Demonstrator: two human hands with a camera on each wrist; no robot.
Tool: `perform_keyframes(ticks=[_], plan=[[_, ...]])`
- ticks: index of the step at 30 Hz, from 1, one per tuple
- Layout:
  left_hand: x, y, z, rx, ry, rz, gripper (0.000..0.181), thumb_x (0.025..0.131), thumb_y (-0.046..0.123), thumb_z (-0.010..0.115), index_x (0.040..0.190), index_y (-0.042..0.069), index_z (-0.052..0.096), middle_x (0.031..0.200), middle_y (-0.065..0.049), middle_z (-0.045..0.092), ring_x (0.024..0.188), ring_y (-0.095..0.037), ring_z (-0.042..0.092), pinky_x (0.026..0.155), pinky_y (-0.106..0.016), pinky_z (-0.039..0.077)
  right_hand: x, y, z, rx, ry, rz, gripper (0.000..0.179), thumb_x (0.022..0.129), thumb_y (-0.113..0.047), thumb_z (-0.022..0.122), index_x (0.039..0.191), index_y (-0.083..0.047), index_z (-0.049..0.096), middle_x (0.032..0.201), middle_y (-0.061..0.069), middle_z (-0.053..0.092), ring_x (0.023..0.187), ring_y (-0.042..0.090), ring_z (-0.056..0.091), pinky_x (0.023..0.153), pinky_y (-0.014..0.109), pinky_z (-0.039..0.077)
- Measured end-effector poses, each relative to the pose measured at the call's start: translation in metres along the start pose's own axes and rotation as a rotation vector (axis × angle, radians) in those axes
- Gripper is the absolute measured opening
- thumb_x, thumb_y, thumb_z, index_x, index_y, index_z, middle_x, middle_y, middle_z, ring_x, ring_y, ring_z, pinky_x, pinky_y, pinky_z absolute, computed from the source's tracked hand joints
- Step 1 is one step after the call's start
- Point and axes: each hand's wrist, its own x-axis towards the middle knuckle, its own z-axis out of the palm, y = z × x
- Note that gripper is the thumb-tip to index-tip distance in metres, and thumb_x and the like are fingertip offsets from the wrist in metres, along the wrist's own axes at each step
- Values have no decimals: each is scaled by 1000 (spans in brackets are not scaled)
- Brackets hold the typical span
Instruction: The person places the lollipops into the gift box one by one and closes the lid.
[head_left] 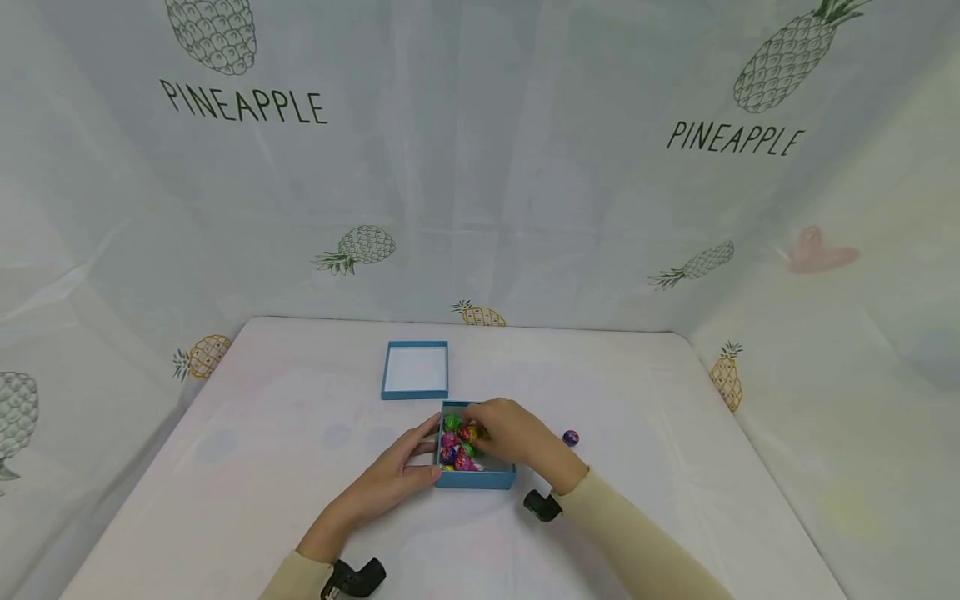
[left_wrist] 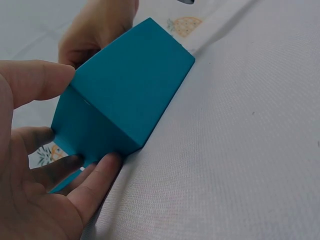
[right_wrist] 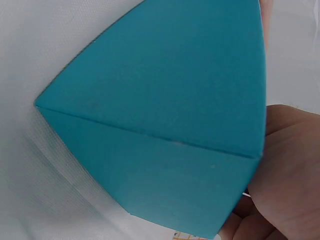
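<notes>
A blue open box [head_left: 476, 480] stands on the table and holds several shiny wrapped candies [head_left: 450, 450] in green, pink, purple and red, mostly in its left part. My left hand [head_left: 390, 475] rests along the box's left side. In the left wrist view, the spread fingers [left_wrist: 97, 187] touch that side and the thumb [left_wrist: 42, 80] lies at its near upper corner. My right hand [head_left: 510, 429] reaches in over the right wall, fingers bent around a red and yellow candy [head_left: 467, 432]. In the right wrist view, the box wall hides its fingertips.
A blue box lid [head_left: 415, 395] with a white inside lies beyond the box, slightly left. One purple wrapped candy [head_left: 571, 437] lies on the white tablecloth [head_left: 660, 467] to the right, close to the right forearm. A pineapple-print curtain [head_left: 480, 167] hangs around the table.
</notes>
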Motion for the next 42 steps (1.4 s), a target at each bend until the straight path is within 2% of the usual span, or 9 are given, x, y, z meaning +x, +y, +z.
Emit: perform_keyframes(ticks=[6, 10, 16, 22, 25, 29, 36, 42], plan=[[1, -1, 0, 8, -1, 1, 81, 105, 31, 68, 171, 29, 22, 168, -15, 36, 151, -36, 43, 112, -44, 51, -3, -1, -3, -18, 0, -7, 27, 95, -12, 82, 121, -8, 75, 109, 5, 77, 91, 13, 67, 85, 26, 60], [1, -1, 0, 15, 0, 5, 80, 105, 30, 68, 171, 28, 22, 168, -15, 36, 151, -37, 43, 112, -46, 51, -7, 0, -10, -3, 27, -19, 29, 94, -11, 82, 121, -7, 76, 111, 7, 77, 96, 20, 71, 87, 33, 61], [1, -2, 1, 13, 5, 7, 80, 105, 30, 68, 171, 30, 22, 169, -15, 34, 152, -37, 41, 114, -49, 49, -19, 9, -27, 30, 103, -40, 29, 93, -9, 82, 121, -5, 76, 116, 10, 77, 105, 26, 73, 93, 42, 61], [1, -1, 2, 17, 18, -2, 80, 104, 31, 69, 171, 31, 24, 169, -15, 36, 152, -37, 41, 114, -49, 48, -41, 23, -46, 12, 197, -28, 28, 93, -8, 82, 121, -4, 75, 111, 8, 77, 98, 24, 73, 86, 37, 62], [1, -1, 2, 22, 20, -5, 80, 104, 31, 69, 171, 30, 24, 169, -14, 36, 152, -37, 41, 114, -47, 48, -54, 33, -52, -1, 239, 18, 27, 93, -7, 82, 119, -4, 74, 109, 8, 76, 94, 22, 72, 81, 34, 62], [1, -2, 1, 18, 20, -9, 80, 104, 31, 69, 170, 31, 24, 169, -13, 35, 153, -36, 41, 114, -46, 48, -72, 47, -52, 5, 278, 129, 23, 92, -8, 82, 114, -6, 75, 105, 9, 77, 88, 23, 72, 76, 33, 60], [2, -3, 1, 5, 18, -8, 80, 104, 31, 70, 170, 32, 24, 170, -13, 34, 154, -37, 39, 116, -48, 47, -102, 71, -39, 22, 311, 291, 20, 91, -10, 83, 109, -3, 76, 91, 6, 75, 76, 15, 67, 67, 32, 57], [2, -2, 2, 2, 21, -11, 81, 104, 32, 70, 170, 32, 25, 169, -13, 36, 153, -37, 39, 116, -50, 47, -118, 83, -26, 56, 301, 381, 18, 92, -13, 81, 106, -2, 75, 84, 5, 74, 71, 14, 67, 64, 35, 56]])
